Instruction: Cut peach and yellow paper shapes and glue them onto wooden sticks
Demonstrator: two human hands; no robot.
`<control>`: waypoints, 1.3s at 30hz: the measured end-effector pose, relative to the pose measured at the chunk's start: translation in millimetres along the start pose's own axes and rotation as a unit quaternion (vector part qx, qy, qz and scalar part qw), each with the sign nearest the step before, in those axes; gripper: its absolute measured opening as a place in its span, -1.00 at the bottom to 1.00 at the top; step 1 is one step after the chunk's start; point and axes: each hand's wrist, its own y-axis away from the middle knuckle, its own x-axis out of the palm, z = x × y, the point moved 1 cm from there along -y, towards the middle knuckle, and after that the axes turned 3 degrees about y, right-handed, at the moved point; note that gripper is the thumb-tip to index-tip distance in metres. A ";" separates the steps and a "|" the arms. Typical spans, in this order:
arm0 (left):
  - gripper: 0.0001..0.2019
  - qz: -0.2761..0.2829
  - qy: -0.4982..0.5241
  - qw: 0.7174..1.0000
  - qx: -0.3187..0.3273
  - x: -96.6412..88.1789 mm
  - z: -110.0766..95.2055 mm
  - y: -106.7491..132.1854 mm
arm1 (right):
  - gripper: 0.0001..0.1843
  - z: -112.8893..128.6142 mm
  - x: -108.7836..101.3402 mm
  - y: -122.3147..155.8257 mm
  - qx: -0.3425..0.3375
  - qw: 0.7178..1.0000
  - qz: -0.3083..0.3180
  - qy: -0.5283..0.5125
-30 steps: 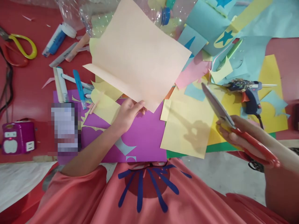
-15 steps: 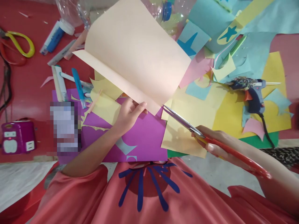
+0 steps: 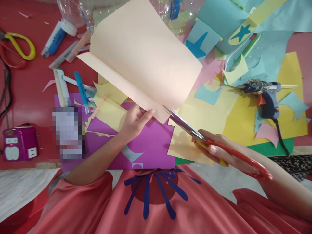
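A large peach sheet of paper (image 3: 146, 55) is held up over the table, its near edge folded over in a strip. My left hand (image 3: 136, 122) pinches that folded strip near its right end, thumb on top. In my right hand (image 3: 216, 148) is a pair of scissors (image 3: 185, 125) with red and yellow handles. Their blades lie across the right end of the folded strip, pointing up and left, the upper blade over the paper. Beneath the hands are a purple sheet (image 3: 151, 143) and a pale yellow sheet (image 3: 202, 117).
A hot glue gun (image 3: 268, 97) lies on yellow paper at right. Clear plastic bottles (image 3: 104, 9) stand at the back. A phone (image 3: 68, 133), a purple box-shaped device (image 3: 19, 143), markers (image 3: 81, 91) and yellow-and-red handled pliers (image 3: 21, 45) are at left. Paper scraps (image 3: 235, 70) are scattered about.
The scissors have moved left with my right hand, from the corner of the peach paper onto its folded strip. Their handles have spread apart. My left hand keeps its pinch.
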 end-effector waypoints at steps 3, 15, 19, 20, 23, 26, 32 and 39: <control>-0.61 -0.005 -0.004 1.000 -0.006 -0.3 -0.4 0.1 | -0.37 0.5 -2.0 -1.5 -0.006 1.000 0.020 -0.013; -0.66 -0.003 -0.015 1.000 -0.021 0.8 -5.6 1.0 | -0.29 11.3 3.3 -4.2 0.013 0.999 0.003 -0.031; -0.64 -0.007 -0.008 1.000 -0.021 1.7 -3.7 0.6 | -0.30 8.3 5.1 -4.9 0.004 1.000 -0.011 -0.022; -0.63 -0.010 -0.004 1.000 -0.021 1.8 -3.3 0.3 | -0.31 8.3 5.8 -5.0 -0.001 1.000 -0.018 -0.017; -0.61 -0.011 0.006 1.000 -0.020 1.4 -2.8 -0.3 | -0.33 9.2 8.3 -5.4 0.001 0.999 -0.036 -0.012; -0.60 -0.007 -0.003 1.000 -0.017 0.3 -2.8 -0.5 | -0.34 8.3 10.6 -6.1 0.006 0.999 -0.042 -0.017; -0.62 -0.001 -0.024 1.000 -0.007 -1.6 -1.7 0.0 | -0.34 2.8 12.9 -8.1 -0.020 0.998 -0.056 -0.004; -0.65 -0.006 -0.034 0.999 -0.006 -3.4 -0.7 -0.7 | -0.35 -1.5 17.4 -10.0 -0.030 0.996 -0.088 0.004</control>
